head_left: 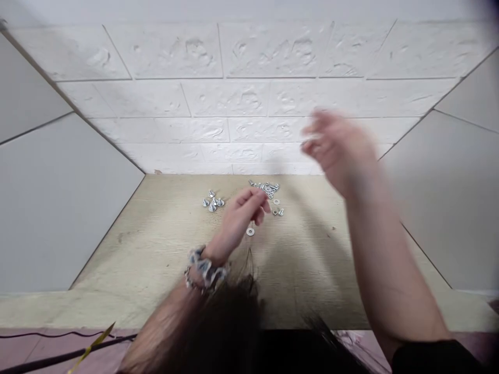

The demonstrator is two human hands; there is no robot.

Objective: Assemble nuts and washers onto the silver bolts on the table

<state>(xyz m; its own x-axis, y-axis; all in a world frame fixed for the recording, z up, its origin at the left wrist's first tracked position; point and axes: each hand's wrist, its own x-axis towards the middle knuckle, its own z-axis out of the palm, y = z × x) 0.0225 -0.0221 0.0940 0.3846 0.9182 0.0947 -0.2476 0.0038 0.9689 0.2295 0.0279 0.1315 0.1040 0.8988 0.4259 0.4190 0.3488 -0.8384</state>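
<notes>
My left hand (244,215) is over the middle of the wooden board, its fingers curled and the thumb pressed to the index finger; whatever they hold, if anything, is hidden. Just below its fingertips lies a flat washer (250,232). My right hand (335,148) is raised high on the right, away from the board and smeared by motion, so its grip is unclear. Beyond the left fingertips is a pile of loose bolts, nuts and washers (273,190). Near it lie another washer (276,202), a nut (275,212) and a bolt (281,212).
Left of my left hand stands a group of several bolts with washers on them (212,206). The wooden board (148,239) ends at a white brick-patterned wall (249,96), with grey panels (74,208) at both sides. A dark cable (58,358) runs at lower left.
</notes>
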